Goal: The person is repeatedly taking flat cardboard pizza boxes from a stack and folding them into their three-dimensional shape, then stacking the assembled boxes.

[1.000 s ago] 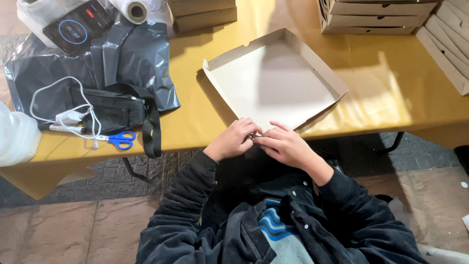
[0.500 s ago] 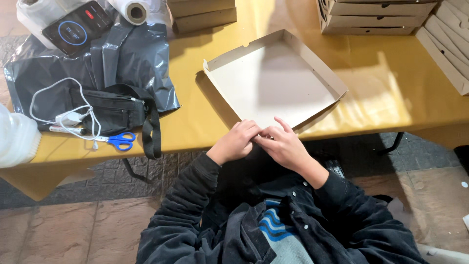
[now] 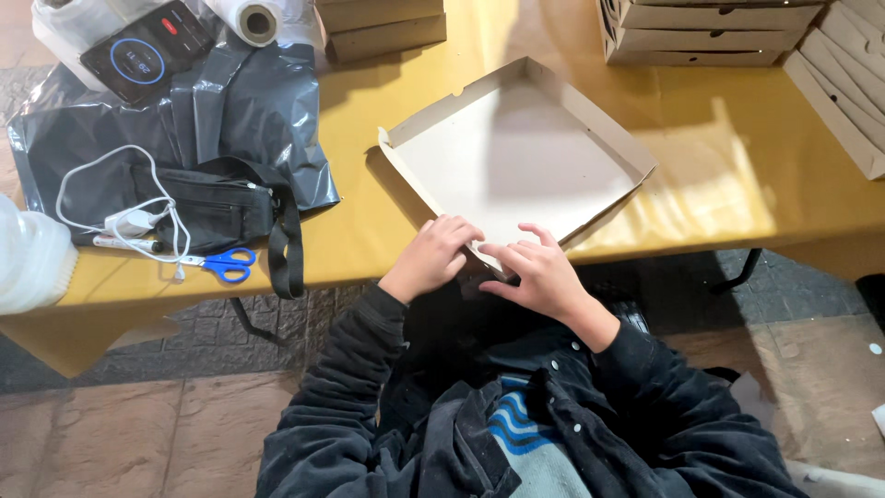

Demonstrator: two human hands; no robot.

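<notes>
A shallow open cardboard box [image 3: 516, 152] with low folded walls lies on the yellow table [image 3: 710, 175], one corner pointing at me. My left hand [image 3: 433, 256] and my right hand [image 3: 539, 267] meet at that near corner. The fingers of both press on the box's near walls where they join. Both arms wear dark sleeves.
On the left of the table lie a black plastic bag [image 3: 221, 101], a black pouch with strap [image 3: 217, 207], a white cable [image 3: 120, 217], blue-handled scissors [image 3: 226, 265], a phone [image 3: 147, 51] and a film roll [image 3: 258, 20]. Stacks of folded boxes [image 3: 710, 32] stand at the back and right.
Both hands have stayed at the box's near corner; the fingers have shifted slightly along its walls. The box has not moved.
</notes>
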